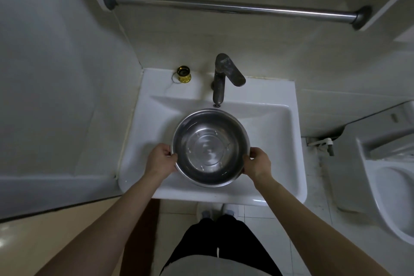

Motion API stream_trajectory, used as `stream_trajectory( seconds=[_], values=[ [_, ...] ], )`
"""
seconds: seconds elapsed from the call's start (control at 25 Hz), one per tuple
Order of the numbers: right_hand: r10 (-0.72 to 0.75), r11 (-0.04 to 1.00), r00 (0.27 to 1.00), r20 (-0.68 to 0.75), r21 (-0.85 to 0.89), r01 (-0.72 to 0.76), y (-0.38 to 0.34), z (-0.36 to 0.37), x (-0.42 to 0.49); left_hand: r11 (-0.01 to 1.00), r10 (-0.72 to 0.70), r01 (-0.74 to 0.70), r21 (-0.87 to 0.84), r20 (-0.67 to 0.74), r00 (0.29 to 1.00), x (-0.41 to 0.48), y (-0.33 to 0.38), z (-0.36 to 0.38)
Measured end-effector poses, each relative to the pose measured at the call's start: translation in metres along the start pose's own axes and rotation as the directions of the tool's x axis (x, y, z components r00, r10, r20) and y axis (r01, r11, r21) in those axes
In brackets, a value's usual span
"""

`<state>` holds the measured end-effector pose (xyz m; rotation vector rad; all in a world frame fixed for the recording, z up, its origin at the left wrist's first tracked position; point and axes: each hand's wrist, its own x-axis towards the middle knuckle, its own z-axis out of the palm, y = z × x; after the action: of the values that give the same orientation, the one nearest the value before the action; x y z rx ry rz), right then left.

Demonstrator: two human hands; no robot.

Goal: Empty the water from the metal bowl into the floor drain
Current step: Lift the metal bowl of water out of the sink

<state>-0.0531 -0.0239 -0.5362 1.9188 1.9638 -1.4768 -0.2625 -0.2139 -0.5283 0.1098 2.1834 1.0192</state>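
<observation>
A round metal bowl [209,148] sits level in the white sink basin [275,132], just below the faucet spout. Clear water lies in the bowl, and its ringed bottom shows through. My left hand [161,159] grips the bowl's left rim, thumb over the edge. On the opposite rim my right hand [257,162] holds it the same way. No floor drain is in view.
A dark faucet [220,80] stands behind the bowl. A small gold-coloured cup [184,74] sits on the sink's back ledge. A metal rail [235,8] runs above. A toilet [389,181] is at the right. Tiled floor [253,215] and my feet show below the sink.
</observation>
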Motion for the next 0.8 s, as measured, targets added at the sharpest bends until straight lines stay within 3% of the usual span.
stream_trajectory(
  seconds=[0.56, 0.8],
  values=[
    [-0.124, 0.992, 0.992, -0.014, 0.005, 0.124, 0.008, -0.031, -0.036, 0.996, 0.067, -0.068, 0.065, 0.008, 0.998, -0.049, 0.019, -0.005],
    [-0.165, 0.986, 0.985, -0.051, 0.029, 0.167, 0.006, -0.054, -0.043, 0.994, 0.112, -0.111, 0.015, -0.026, 0.993, -0.064, 0.041, -0.001]
  ],
)
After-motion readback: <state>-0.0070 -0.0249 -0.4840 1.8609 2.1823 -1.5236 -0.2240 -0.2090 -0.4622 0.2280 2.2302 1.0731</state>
